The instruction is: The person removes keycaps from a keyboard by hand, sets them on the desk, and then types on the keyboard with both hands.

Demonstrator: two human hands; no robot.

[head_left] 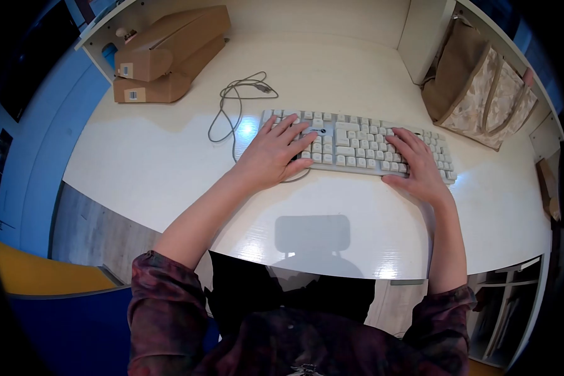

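Observation:
A pale beige keyboard (357, 143) lies on the white desk, slightly tilted, its right end nearer to me. My left hand (272, 150) rests over its left part with the fingers spread across the keys and the thumb by the near edge. On the right part, my right hand (417, 161) has its fingers stretched over the keys, thumb at the near edge. Neither hand closes around anything. A thin grey cable (216, 119) lies looped beyond my left hand, its USB plug (264, 89) at the far end. Part of the cable is hidden under my left forearm.
Two brown cardboard boxes (175, 47) lie stacked at the back left. A brown and camouflage-patterned bag (482, 88) leans by the right desk panel (423, 37). The desk's curved front edge (307, 266) is close to my body. Shelves (507, 307) stand below at the right.

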